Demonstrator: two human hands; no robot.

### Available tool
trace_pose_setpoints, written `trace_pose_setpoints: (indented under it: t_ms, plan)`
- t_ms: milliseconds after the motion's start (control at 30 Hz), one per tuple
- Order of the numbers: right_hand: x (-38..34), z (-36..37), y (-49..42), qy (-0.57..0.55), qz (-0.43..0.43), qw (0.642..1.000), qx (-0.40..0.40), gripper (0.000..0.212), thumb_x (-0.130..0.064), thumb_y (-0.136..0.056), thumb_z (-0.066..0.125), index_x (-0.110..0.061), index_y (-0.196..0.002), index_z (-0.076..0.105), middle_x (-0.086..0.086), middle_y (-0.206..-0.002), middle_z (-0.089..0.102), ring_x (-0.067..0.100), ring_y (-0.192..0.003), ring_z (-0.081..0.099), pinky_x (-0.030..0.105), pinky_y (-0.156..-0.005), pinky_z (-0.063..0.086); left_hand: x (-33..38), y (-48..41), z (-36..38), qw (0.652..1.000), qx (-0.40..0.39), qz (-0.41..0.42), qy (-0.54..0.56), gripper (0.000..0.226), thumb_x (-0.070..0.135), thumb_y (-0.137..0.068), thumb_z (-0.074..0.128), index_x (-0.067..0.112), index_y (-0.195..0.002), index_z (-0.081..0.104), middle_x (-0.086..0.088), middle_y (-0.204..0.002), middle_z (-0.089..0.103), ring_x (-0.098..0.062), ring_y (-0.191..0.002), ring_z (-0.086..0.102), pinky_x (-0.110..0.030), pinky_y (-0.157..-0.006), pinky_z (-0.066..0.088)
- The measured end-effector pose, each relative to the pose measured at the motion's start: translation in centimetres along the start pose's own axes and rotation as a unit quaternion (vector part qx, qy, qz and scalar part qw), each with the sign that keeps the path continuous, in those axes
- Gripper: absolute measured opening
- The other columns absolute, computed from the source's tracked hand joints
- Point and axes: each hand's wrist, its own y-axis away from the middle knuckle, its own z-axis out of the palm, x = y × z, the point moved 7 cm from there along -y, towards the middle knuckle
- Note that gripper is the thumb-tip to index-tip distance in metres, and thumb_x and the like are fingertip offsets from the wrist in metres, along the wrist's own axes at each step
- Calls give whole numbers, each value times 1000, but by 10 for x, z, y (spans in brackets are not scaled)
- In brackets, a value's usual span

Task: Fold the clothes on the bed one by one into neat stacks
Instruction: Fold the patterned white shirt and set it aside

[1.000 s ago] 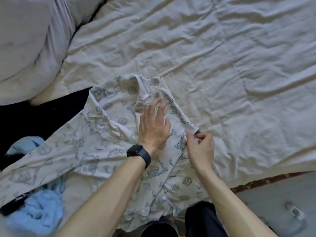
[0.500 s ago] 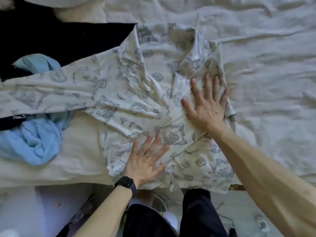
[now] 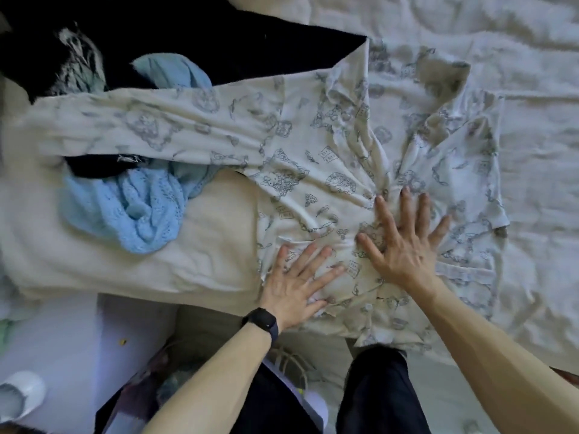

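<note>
Here both hands (image 3: 294,286) (image 3: 404,245) press flat, fingers spread, on the shirt (image 3: 329,158).

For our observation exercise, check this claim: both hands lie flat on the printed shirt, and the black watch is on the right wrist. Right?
Not quite: the head view shows the black watch on the left wrist, not the right. The left hand and right hand do both lie flat on the printed shirt.
</note>
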Motion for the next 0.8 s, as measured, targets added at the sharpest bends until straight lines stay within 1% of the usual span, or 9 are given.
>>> trace_pose_setpoints:
  t_ms: [100, 200, 333, 400, 467, 567, 633, 700, 800]
  plan:
    - [-13, -20, 9, -21, 33, 999, 15, 84, -77, -88, 36, -41, -161, 16, -3, -170, -13, 29, -155, -20, 72, -117, -2, -23, 16, -28, 997, 75, -9, 29, 79, 64, -90, 49, 40, -159, 18, -2, -169, 0, -23, -155, 0, -67, -117, -2]
    - [-59, -44, 15, -42, 25, 998, 40, 79, -72, -89, 39, -37, -159, 25, -4, -171, -7, 24, -156, -15, 69, -119, -2, -103, 48, -68, 974, 145, -153, 87, 76, 61, -91, 52, 37, -157, 25, -4, -169, 3, -24, -155, 5, -65, -119, 4]
    - [-174, -68, -7, -79, -45, 992, 84, 73, -69, -91, 35, -36, -157, 33, 0, -171, 9, 23, -158, -4, 63, -122, 2, -250, 106, -113, 905, 230, -329, 143, 68, 51, -91, 55, 31, -153, 34, -7, -165, 19, -30, -152, 18, -62, -118, 8]
    - [-238, -74, -26, -108, -64, 989, 78, 70, -68, -93, 33, -39, -157, 31, -2, -171, 10, 21, -158, -3, 57, -124, 2, -322, 138, -131, 847, 279, -413, 183, 65, 42, -93, 62, 24, -150, 39, -10, -162, 22, -33, -150, 22, -62, -117, 16]
    - [-299, -83, -44, -138, -83, 983, 83, 66, -64, -96, 34, -37, -155, 35, -1, -169, 20, 22, -157, 6, 52, -125, 10, -387, 170, -139, 762, 318, -501, 260, 67, 36, -92, 66, 17, -149, 36, -16, -159, 26, -35, -146, 26, -56, -115, 27]
    - [-383, -100, -78, -179, -122, 973, 76, 54, -50, -103, 43, -27, -153, 43, 0, -161, 38, 24, -149, 27, 46, -119, 28, -459, 195, -121, 627, 291, -574, 438, 73, 40, -91, 66, 11, -150, 34, -18, -151, 37, -35, -137, 39, -44, -111, 36]
    - [-432, -115, -102, -184, -157, 967, 80, 49, -41, -105, 47, -22, -151, 46, 0, -155, 47, 27, -140, 39, 42, -113, 34, -482, 191, -109, 620, 223, -564, 497, 66, 45, -91, 66, 12, -145, 46, -12, -142, 52, -29, -127, 52, -34, -100, 43]
    - [-474, -128, -124, -167, -194, 964, 77, 47, -35, -106, 47, -20, -151, 45, -1, -153, 49, 28, -134, 46, 41, -107, 40, -494, 181, -105, 650, 172, -530, 516, 53, 43, -91, 69, 13, -133, 60, -6, -127, 64, -21, -110, 61, -26, -88, 44]
    - [-524, -129, -154, -154, -241, 958, 7, 51, -28, -105, 50, -21, -154, 37, 0, -157, 41, 26, -122, 58, 34, -88, 47, -506, 176, -104, 661, 186, -505, 523, 31, 37, -88, 73, 15, -109, 67, 0, -104, 68, -11, -84, 59, -20, -66, 42]
